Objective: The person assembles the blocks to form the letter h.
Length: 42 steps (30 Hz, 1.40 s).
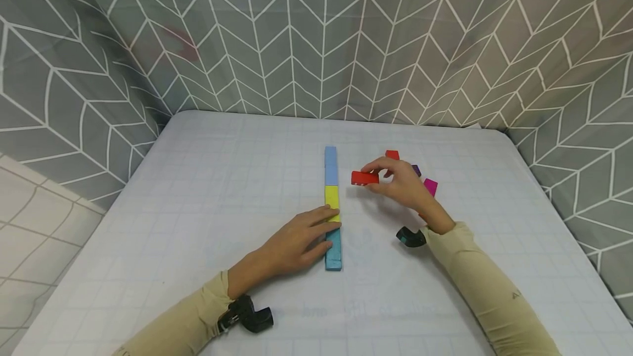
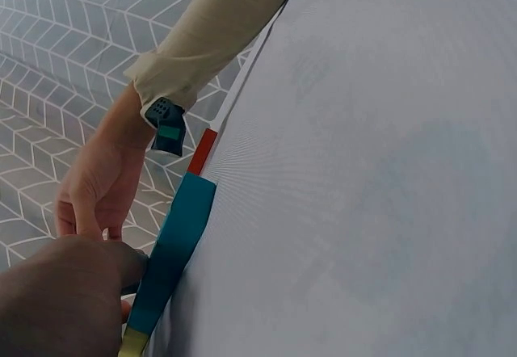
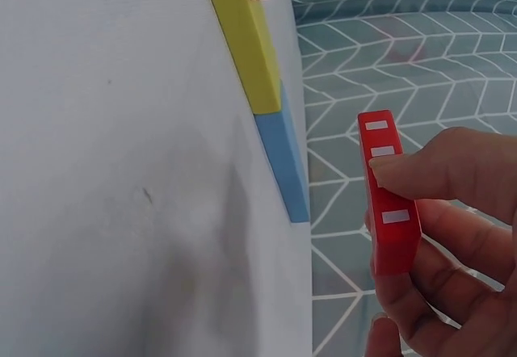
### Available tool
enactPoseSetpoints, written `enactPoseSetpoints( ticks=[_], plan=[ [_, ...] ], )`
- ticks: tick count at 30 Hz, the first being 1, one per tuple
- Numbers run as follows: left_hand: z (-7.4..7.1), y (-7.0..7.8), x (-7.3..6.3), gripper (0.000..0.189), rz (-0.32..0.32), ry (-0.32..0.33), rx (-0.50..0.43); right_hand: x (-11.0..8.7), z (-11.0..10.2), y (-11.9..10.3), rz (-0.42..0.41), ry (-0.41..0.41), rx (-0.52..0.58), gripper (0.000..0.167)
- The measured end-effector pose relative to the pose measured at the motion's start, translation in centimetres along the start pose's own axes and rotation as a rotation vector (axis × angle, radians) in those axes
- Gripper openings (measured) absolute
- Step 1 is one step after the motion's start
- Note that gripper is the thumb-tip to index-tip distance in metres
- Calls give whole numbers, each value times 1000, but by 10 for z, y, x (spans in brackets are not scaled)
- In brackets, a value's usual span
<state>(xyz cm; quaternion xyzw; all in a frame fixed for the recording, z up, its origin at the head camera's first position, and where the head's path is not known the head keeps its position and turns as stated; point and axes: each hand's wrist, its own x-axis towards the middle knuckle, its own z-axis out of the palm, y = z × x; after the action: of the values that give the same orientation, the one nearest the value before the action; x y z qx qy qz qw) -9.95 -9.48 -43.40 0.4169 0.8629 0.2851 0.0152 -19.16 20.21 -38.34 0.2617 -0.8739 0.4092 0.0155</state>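
Three flat blocks stand end to end in a line on the table: light blue at the far end, yellow in the middle and teal nearest. My left hand lies along the line's left side, fingers fairly straight, with fingertips on the yellow and teal blocks. To the right of the line, my right hand pinches a red block between thumb and fingers. White rectangular marks run along one narrow side of this red block in the right wrist view, where it appears raised off the table.
Behind and beside the right hand lie another red block, a dark purple block and a magenta block, each partly covered. Black wrist cameras jut from both sleeves. A grey patterned curtain hangs beyond the table's far edge.
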Motion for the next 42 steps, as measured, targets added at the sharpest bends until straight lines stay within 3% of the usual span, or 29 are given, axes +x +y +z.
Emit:
enactPoseSetpoints(
  ticks=[14, 42],
  plan=[
    [1, 0, 0, 48, -7, -3, 13, 3, 14, 1, 37, -31, -16, 33],
    [2, -2, -1, 47, 24, 12, 13, 5, 34, 8, 27, -81, -23, 34]
  ],
)
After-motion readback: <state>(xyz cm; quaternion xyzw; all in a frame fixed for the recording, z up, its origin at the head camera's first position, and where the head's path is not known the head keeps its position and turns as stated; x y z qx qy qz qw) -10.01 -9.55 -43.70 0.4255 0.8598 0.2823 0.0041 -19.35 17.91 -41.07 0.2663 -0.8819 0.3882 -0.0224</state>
